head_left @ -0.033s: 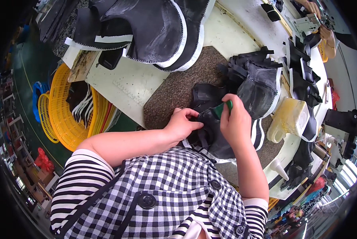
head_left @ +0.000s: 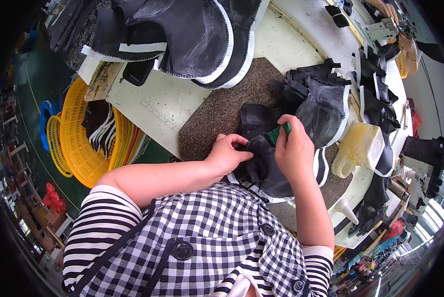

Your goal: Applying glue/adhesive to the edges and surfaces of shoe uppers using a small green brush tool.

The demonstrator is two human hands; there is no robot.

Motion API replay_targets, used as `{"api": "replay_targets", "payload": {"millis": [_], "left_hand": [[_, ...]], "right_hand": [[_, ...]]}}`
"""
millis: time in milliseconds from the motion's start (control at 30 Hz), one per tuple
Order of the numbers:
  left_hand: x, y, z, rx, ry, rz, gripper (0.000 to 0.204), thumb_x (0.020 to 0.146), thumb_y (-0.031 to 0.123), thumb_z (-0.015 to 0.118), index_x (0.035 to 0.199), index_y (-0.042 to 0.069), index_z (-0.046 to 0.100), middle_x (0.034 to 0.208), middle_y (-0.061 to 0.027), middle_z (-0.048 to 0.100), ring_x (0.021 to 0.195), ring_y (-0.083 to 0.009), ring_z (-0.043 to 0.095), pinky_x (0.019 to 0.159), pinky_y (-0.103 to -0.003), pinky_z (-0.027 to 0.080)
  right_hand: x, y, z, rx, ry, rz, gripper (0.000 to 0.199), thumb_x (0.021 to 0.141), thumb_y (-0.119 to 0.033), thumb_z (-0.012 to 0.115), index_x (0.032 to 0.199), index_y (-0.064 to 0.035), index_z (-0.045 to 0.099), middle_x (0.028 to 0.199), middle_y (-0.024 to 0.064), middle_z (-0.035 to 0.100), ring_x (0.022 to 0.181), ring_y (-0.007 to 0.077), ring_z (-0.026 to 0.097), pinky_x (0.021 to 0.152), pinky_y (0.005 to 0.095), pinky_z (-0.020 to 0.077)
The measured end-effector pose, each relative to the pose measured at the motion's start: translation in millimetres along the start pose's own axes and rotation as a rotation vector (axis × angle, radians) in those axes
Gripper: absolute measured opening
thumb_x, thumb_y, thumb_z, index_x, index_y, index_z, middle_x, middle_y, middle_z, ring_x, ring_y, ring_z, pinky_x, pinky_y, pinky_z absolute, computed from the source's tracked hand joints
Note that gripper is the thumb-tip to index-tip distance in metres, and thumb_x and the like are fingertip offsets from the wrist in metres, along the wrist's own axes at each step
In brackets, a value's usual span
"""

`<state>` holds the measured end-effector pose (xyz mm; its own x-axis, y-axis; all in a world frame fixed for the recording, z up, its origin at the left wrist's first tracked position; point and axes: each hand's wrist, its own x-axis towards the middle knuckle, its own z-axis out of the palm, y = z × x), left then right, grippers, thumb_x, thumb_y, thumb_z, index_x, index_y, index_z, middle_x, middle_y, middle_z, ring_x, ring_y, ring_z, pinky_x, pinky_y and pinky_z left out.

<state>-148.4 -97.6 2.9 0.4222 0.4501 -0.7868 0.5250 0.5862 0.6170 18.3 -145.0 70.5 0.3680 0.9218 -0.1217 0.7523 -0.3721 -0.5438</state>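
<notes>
Hands: left hand [head_left: 228,154] pinched the edge of a black rubbery fabric piece [head_left: 261,168]; right hand [head_left: 293,148] was closed around a small green tool [head_left: 279,132], pressed to the same piece.
Piece: lay on a brown coarse mat [head_left: 222,111] on the pale worktop [head_left: 155,101].
Beyond: stacked black pieces with white trim [head_left: 326,106], a yellowish plastic jug [head_left: 363,146], yellow plastic baskets [head_left: 78,143].
</notes>
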Motion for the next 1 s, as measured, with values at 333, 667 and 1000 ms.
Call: {"api": "replay_targets", "payload": {"millis": [333, 667, 1000], "left_hand": [[0.0, -5.5, 5.3, 0.104, 0.058, 0.055, 0.032, 0.074, 0.011, 0.080, 0.102, 0.007, 0.064, 0.110, -0.0073, 0.046, 0.099, -0.0167, 0.050, 0.091, -0.028, 0.045], [4.1, -10.9, 7.7, 0.124, 0.089, 0.070, 0.035, 0.074, 0.013, 0.080, 0.103, 0.005, 0.063, 0.110, -0.0075, 0.045, 0.096, -0.0162, 0.050, 0.088, -0.028, 0.045], [12.5, -16.2, -0.1, 0.076, 0.032, 0.107, 0.037, 0.076, 0.012, 0.079, 0.107, 0.003, 0.059, 0.099, -0.0051, 0.054, 0.088, -0.0127, 0.052, 0.081, -0.026, 0.046]], "right_hand": [[-2.2, 3.7, -1.7, -0.111, 0.077, -0.180, 0.026, 0.080, 0.001, 0.058, 0.103, -0.0108, 0.057, 0.085, 0.0097, 0.058, 0.074, 0.0337, 0.062, 0.063, 0.0435, 0.0508], [-20.8, 49.8, -4.4, -0.035, 0.457, -0.274, 0.035, 0.074, 0.011, 0.060, 0.103, -0.0086, 0.062, 0.093, 0.0121, 0.067, 0.080, 0.0296, 0.066, 0.069, 0.0347, 0.0531], [-67.3, 51.9, 26.5, 0.260, 0.496, -0.350, 0.031, 0.068, 0.004, 0.063, 0.097, -0.0091, 0.064, 0.098, 0.0113, 0.067, 0.089, 0.0319, 0.066, 0.081, 0.0404, 0.0516]]}}
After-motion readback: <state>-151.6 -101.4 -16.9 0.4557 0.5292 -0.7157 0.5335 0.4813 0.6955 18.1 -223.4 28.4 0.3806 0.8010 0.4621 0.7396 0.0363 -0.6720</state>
